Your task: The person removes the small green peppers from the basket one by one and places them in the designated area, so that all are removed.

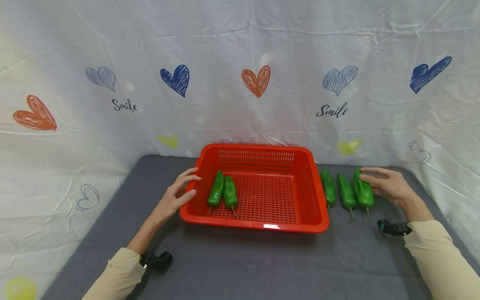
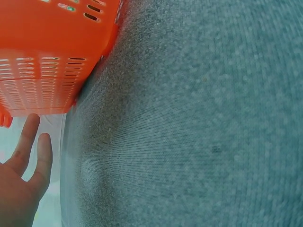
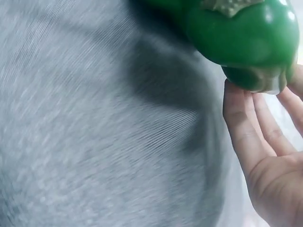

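My left hand (image 1: 176,193) is at the left rim of a red plastic basket (image 1: 255,223), fingers fairly straight; the thumb and fingertips overlap the rim in the head view. Two long green peppers (image 1: 216,189) lie side by side toward the left inside the basket, stems toward me. Right of the basket, my right hand (image 1: 391,187) grips a green pepper (image 1: 363,192) near its far end, between thumb and fingers. In the right wrist view, that pepper (image 3: 246,38) hides some fingertips. Beside it lie another green pepper (image 1: 346,193) and one against the basket (image 1: 328,188).
A grey cloth (image 1: 240,266) covers the table. Behind and on both sides hangs a white curtain (image 1: 225,50) printed with hearts and words. Black wrist devices (image 1: 155,260) sit on both forearms. The basket's slotted side (image 2: 42,80) rises close to my left hand.
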`<state>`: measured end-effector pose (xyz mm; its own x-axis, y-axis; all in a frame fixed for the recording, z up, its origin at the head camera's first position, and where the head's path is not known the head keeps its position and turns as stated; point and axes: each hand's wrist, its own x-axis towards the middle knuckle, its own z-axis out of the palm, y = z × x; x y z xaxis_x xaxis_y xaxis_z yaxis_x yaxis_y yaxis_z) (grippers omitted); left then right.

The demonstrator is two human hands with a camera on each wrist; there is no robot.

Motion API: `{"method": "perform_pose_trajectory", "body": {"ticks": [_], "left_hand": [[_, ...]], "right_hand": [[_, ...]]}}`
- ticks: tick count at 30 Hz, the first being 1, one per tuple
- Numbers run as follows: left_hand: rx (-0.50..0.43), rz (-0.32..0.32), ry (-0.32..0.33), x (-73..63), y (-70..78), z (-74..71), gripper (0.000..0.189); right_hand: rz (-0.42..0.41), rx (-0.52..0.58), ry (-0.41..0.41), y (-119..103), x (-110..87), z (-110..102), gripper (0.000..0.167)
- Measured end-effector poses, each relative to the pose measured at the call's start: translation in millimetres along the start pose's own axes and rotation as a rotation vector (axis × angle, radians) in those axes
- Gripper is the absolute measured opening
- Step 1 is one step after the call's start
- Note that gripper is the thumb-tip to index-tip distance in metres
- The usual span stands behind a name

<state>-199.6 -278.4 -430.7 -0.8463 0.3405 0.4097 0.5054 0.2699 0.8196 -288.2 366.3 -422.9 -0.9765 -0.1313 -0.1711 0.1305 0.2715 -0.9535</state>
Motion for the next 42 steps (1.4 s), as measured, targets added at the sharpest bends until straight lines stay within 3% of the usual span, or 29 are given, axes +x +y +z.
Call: {"method": "perform_pose_trajectory", "body": {"ticks": [12, 21, 25, 28, 34, 42], "left_hand": [[-0.002, -0.016, -0.003, -0.1, 1.9, -0.4, 0.038], [-0.006, -0.013, -0.007, 0.5, 1.2, -0.1, 0.038], [-0.008, -0.014, -0.008, 0.5, 1.5, -0.1, 0.038], [-0.015, -0.023, -0.007, 0.3, 1.8, 0.1, 0.038], [-0.024, -0.027, -0.007, 0.5, 2.2, 0.6, 0.038], [-0.012, -0.014, -0.007, 0.4, 0.9, 0.0, 0.038]], "right_hand": [[-0.045, -0.059, 0.022, 16, 8.5, 5, 0.056], [-0.071, -0.148, 0.054, 16, 2.4, 5, 0.068], [-0.089, -0.133, 0.041, 14, -1.1, 3, 0.066], [-0.104, -0.082, 0.037, 13, -2.9, 1, 0.06], [-0.132, 0.158, 0.029, 11, -8.0, -6, 0.022], [-0.182, 0.216, 0.056, 0, -13.0, -9, 0.024]]}}
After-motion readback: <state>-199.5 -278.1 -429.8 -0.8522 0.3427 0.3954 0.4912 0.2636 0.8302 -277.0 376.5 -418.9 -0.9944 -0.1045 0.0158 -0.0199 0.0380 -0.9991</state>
